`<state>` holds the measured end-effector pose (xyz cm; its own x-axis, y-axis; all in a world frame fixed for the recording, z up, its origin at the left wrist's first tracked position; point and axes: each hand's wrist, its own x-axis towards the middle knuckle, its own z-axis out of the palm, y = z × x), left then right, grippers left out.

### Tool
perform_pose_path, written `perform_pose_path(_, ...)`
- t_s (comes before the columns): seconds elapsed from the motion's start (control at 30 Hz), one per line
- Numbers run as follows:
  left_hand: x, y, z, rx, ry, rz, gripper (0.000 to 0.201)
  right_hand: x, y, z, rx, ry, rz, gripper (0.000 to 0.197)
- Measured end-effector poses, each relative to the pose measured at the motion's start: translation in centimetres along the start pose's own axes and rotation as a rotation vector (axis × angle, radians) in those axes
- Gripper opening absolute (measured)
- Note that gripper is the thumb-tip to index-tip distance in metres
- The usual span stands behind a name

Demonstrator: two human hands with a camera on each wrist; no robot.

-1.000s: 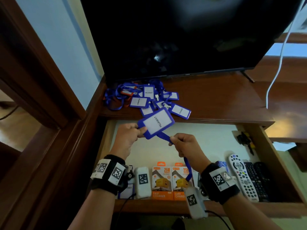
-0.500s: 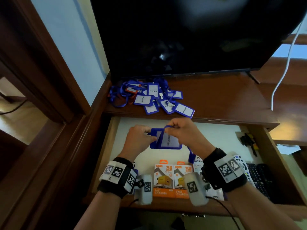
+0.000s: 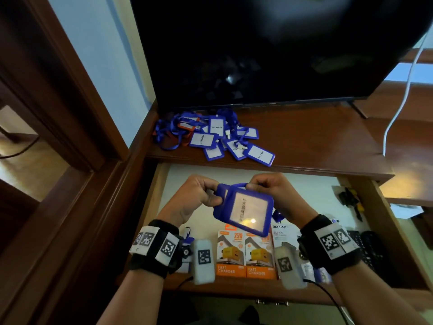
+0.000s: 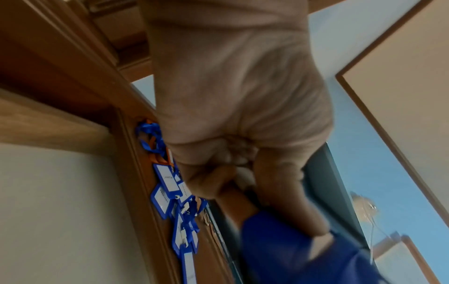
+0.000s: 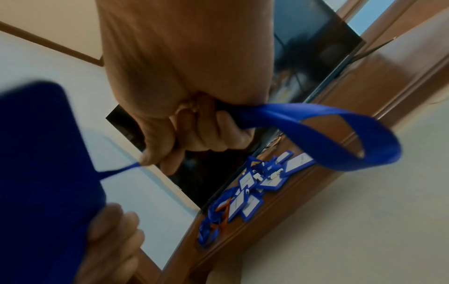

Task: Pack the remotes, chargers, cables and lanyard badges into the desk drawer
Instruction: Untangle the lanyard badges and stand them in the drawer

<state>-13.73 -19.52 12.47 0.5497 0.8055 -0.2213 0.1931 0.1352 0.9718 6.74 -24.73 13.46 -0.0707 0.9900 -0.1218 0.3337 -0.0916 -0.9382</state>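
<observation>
Over the open drawer (image 3: 161, 184) both hands hold one blue lanyard badge (image 3: 246, 208) marked PELAWAT. My left hand (image 3: 199, 198) pinches the badge's left edge (image 4: 291, 247). My right hand (image 3: 274, 191) grips the blue strap (image 5: 316, 123) at the badge's top; a loop of strap hangs out of the fist. A pile of several more blue badges (image 3: 218, 137) lies on the desk top under the TV. In the drawer lie two orange charger boxes (image 3: 246, 256), a white charger box (image 3: 283, 233) and black remotes (image 3: 367, 247), partly hidden by my wrists.
A large dark TV (image 3: 269, 48) stands on the desk top (image 3: 316, 141) behind the pile. A white cable (image 3: 398, 106) hangs at the right. A small black and yellow item (image 3: 351, 198) lies in the drawer's far right corner. A wooden door frame (image 3: 70, 113) stands at the left.
The badge has come down from desk-edge height to over the drawer and tilted toward me. My right hand moved up from the strap's lower part to the badge's top, gathering the strap.
</observation>
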Motion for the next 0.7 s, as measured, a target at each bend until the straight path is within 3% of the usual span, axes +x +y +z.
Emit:
perform_pose_path(0.1,0.4,-0.3,0.6,-0.18,0.108,0.012,0.027,-0.4,0.5,1.0,0.218,0.071,0.083,0.023)
perform_pose_path(0.23,0.9,-0.3,1.4,-0.271,0.267,-0.017,0.028,0.0,0.4,3.5,0.178,0.13,0.239,0.028)
perform_pose_path(0.4,1.0,-0.9,2.1,-0.322,0.467,-0.151,0.028,-0.3,-0.2,5.3,0.154,0.044,0.145,0.031)
perform_pose_path(0.7,0.5,-1.7,1.7,-0.07,0.623,-0.145,0.014,-0.4,-0.1,5.6,-0.18,-0.117,0.077,0.02)
